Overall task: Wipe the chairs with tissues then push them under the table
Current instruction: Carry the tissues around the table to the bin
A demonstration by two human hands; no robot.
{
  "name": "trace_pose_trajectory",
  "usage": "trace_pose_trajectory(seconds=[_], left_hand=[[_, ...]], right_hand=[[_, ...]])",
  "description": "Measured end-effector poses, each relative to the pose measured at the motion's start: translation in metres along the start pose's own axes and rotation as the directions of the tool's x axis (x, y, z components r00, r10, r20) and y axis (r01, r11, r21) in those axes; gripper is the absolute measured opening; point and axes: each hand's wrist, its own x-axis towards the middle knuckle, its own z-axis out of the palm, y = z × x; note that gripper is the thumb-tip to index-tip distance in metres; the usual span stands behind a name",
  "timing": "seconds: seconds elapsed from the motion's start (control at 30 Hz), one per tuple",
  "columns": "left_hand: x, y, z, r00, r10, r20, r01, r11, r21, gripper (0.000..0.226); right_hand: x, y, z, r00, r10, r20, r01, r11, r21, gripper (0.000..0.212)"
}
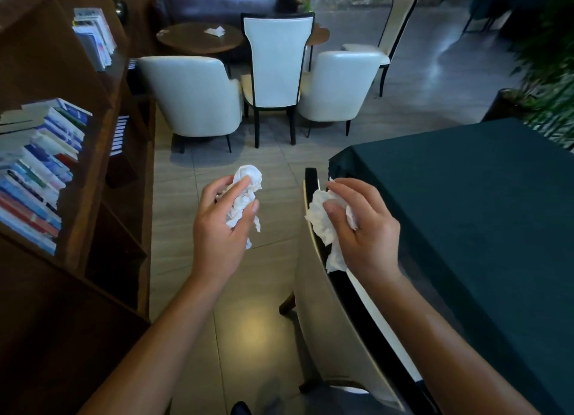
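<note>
My left hand (222,228) grips a crumpled white tissue (245,194) above the tiled floor. My right hand (362,225) holds a second crumpled tissue (323,225) just over the top edge of a cream chair with a black rim (335,321). That chair stands directly below me, its back towards me and its seat tucked against the table with a dark green cloth (466,212) on my right. The seat is hidden by the backrest and the cloth.
A dark wooden bookshelf (77,197) full of books lines the left side. Ahead stand a tall white chair (276,69), two cream armchairs (195,94) and a round wooden table (198,38) with a tissue on it. A potted plant (546,72) is at right.
</note>
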Motion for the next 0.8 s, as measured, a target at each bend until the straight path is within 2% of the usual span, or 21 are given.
trace_pose_trajectory(seconds=[0.2, 0.4, 0.63, 0.8], left_hand=[[0.036, -0.033, -0.007, 0.997, 0.076, 0.032, -0.076, 0.997, 0.011, 0.039], [0.085, -0.054, 0.006, 0.959, 0.276, 0.066, -0.281, 0.956, 0.087, 0.038], [0.148, -0.072, 0.014, 0.968, 0.235, 0.085, -0.245, 0.96, 0.135, 0.038], [0.195, -0.115, 0.032, 0.97, 0.204, 0.133, -0.217, 0.972, 0.092, 0.041]], right_hand=[[0.021, 0.0, 0.035, 1.0, 0.006, -0.004, -0.006, 1.0, 0.004, 0.028], [0.063, 0.028, 0.075, 1.0, -0.024, -0.013, 0.024, 1.0, 0.012, 0.032], [0.114, 0.053, 0.133, 1.0, 0.016, -0.015, -0.015, 0.998, 0.056, 0.034], [0.15, 0.076, 0.174, 0.997, 0.071, -0.02, -0.071, 0.997, 0.003, 0.033]])
